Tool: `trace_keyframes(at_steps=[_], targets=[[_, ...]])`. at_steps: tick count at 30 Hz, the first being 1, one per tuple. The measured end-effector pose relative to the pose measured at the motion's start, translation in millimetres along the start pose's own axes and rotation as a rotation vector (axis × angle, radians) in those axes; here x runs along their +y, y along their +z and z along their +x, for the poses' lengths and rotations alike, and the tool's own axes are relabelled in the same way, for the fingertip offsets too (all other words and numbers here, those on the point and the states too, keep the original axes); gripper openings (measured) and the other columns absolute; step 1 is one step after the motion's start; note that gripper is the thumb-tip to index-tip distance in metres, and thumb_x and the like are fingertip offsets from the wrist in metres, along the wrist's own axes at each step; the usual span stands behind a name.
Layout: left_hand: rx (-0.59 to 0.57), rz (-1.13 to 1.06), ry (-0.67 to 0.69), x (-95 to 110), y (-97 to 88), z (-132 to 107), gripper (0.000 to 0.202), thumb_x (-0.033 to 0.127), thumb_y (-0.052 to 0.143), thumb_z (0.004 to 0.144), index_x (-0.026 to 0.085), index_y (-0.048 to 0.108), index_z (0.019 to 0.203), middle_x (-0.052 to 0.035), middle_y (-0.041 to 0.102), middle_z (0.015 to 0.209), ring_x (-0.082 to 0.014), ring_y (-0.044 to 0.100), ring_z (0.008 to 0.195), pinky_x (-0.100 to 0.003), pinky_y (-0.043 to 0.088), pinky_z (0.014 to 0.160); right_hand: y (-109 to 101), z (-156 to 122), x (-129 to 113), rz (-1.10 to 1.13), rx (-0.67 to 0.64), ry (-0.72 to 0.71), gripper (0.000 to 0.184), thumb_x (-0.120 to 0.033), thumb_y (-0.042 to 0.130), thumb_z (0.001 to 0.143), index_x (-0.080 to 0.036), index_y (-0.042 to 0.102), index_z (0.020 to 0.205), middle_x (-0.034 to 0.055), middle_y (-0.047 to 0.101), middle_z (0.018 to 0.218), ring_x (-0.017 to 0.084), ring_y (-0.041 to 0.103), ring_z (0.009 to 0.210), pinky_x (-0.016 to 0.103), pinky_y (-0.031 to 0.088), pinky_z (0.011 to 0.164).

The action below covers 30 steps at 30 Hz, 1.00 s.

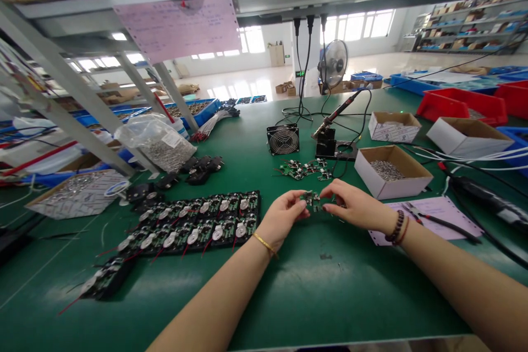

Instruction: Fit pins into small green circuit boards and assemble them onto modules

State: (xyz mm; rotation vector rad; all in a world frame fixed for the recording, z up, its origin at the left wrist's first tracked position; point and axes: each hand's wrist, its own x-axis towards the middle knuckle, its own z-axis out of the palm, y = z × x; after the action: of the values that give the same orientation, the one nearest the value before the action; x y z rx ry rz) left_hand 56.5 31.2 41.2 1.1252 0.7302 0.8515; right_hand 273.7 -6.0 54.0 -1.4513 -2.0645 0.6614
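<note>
**Fig. 1.** Small circuit board [313, 201] clamped between my left fingers [300, 199] and right fingers [329, 191], held just above the counter [313, 297].

Many boards with white discs [190, 225] already lie in rows to my left; a few loose boards [300, 169] remain ahead, near a box of silver parts [386, 170] and a soldering iron [336, 114].

Bright windows [358, 26] line the far wall [264, 38] — glossy floor [247, 81], stocked shelves [466, 27].
</note>
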Motion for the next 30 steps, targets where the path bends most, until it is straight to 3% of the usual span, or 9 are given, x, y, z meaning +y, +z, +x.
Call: trace_keyframes(at_steps=[4, 10, 15, 18, 22, 25, 30], targets=[[0.095, -0.158, -0.039, 3.0, 4.2, -2.3, 0.032, 0.025, 0.081, 0.08, 0.013, 0.06, 0.1, 0.0011, 0.055, 0.077, -0.0087, 0.055, 0.066, -0.025, 0.057, 0.074, -5.0, -4.0, 2.4, -0.341, -0.09, 0.02, 0.015, -0.022, 0.073, 0.08, -0.02, 0.065, 0.094, 0.0078, 0.056, 0.099, 0.025, 0.058, 0.094, 0.039, 0.047, 0.088], [0.174, -0.152, -0.121, 1.1, 11.9, -2.1, 0.005, 0.011, 0.058, 0.096, 0.01, 0.055, 0.099, -0.0035, 0.061, 0.079, -0.0087, 0.059, 0.063, -0.022, 0.057, 0.067, 1.3, -2.8, 3.2, -0.425, -0.095, -0.017, 0.01, -0.018, 0.071, 0.082, -0.021, 0.067, 0.091, 0.0076, 0.057, 0.095, 0.025, 0.058, 0.088, 0.037, 0.047, 0.081], [0.159, -0.072, -0.076, -7.7, 7.6, 1.7, 0.027, 0.012, 0.068, 0.09, 0.011, 0.051, 0.111, -0.0041, 0.064, 0.08, -0.0116, 0.065, 0.067, -0.021, 0.056, 0.067, 5.3, -1.5, 4.6, -0.462, -0.074, -0.043, 0.006, -0.017, 0.07, 0.083, -0.02, 0.066, 0.087, 0.0073, 0.057, 0.091, 0.024, 0.058, 0.084, 0.035, 0.046, 0.078], [0.103, 0.037, -0.006, -11.4, 3.7, 4.2, 0.045, 0.012, 0.067, 0.088, 0.012, 0.046, 0.128, -0.0033, 0.066, 0.081, -0.0138, 0.067, 0.071, -0.021, 0.055, 0.068, 6.1, 0.4, 5.5, -0.431, -0.044, -0.064, 0.007, -0.016, 0.064, 0.087, -0.019, 0.066, 0.08, 0.0073, 0.056, 0.086, 0.022, 0.057, 0.08, 0.035, 0.045, 0.077], [0.022, 0.259, 0.102, -13.2, 3.6, 2.8, 0.038, 0.008, 0.059, 0.088, 0.011, 0.056, 0.125, -0.0066, 0.068, 0.095, -0.0144, 0.068, 0.077, -0.024, 0.054, 0.076, 7.8, 4.2, 4.4, -0.2, 0.058, -0.027, 0.011, -0.02, 0.057, 0.091, -0.019, 0.065, 0.083, 0.0048, 0.055, 0.086, 0.019, 0.056, 0.079, 0.031, 0.045, 0.074], [0.011, 0.4, 0.165, -13.9, 5.9, -1.4, 0.039, 0.008, 0.054, 0.089, 0.014, 0.057, 0.128, -0.0054, 0.07, 0.095, -0.0168, 0.069, 0.081, -0.027, 0.054, 0.08, 11.1, 5.8, 2.0, -0.004, 0.162, -0.006, 0.014, -0.026, 0.054, 0.092, -0.019, 0.065, 0.086, 0.0035, 0.054, 0.085, 0.017, 0.054, 0.073, 0.029, 0.045, 0.067], [0.016, 0.497, 0.212, -14.4, 6.7, -5.1, 0.042, 0.012, 0.054, 0.09, 0.016, 0.056, 0.131, -0.0045, 0.071, 0.093, -0.0192, 0.07, 0.085, -0.029, 0.056, 0.081, 14.7, 5.8, -2.8, 0.08, 0.216, -0.02, 0.017, -0.031, 0.054, 0.091, -0.019, 0.065, 0.085, 0.0029, 0.053, 0.081, 0.016, 0.05, 0.067, 0.029, 0.044, 0.063]])
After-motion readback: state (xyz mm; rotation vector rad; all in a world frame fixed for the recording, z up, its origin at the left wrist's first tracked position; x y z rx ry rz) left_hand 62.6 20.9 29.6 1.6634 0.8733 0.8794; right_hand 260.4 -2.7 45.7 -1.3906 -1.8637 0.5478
